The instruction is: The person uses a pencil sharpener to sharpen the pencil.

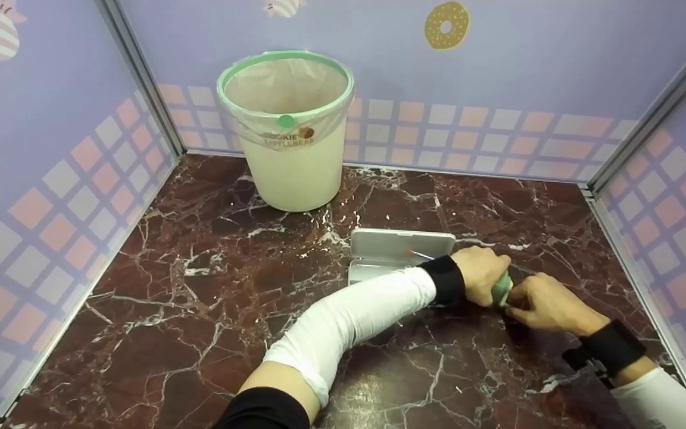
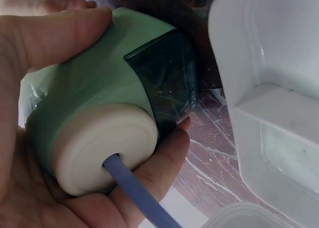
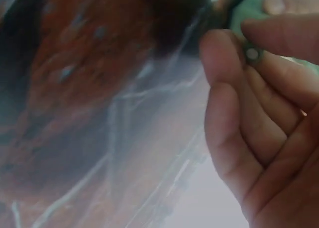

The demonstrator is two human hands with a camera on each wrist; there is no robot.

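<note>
My left hand [image 1: 481, 274] grips a green crank pencil sharpener [image 2: 94, 83] with a cream round face and a dark see-through shavings window. A bluish pencil [image 2: 142, 193] is inserted in the hole of that face. My right hand [image 1: 548, 305] pinches the sharpener's small green crank knob [image 3: 247, 13] between thumb and fingers; part of it is hidden. Beyond my left wrist lies an opened white pencil case [image 1: 402, 243], partly covered by the forearm. A thin stick with an orange end [image 1: 412, 252] shows before its lid; whether it is the same pencil, I cannot tell.
A cream bin [image 1: 298, 173] with a green rim and a plastic liner stands at the back, left of centre. Pale crumbs [image 1: 325, 238] are scattered on the dark red marbled tabletop [image 1: 200, 333]. Patterned panels [image 1: 498, 77] enclose the back and both sides.
</note>
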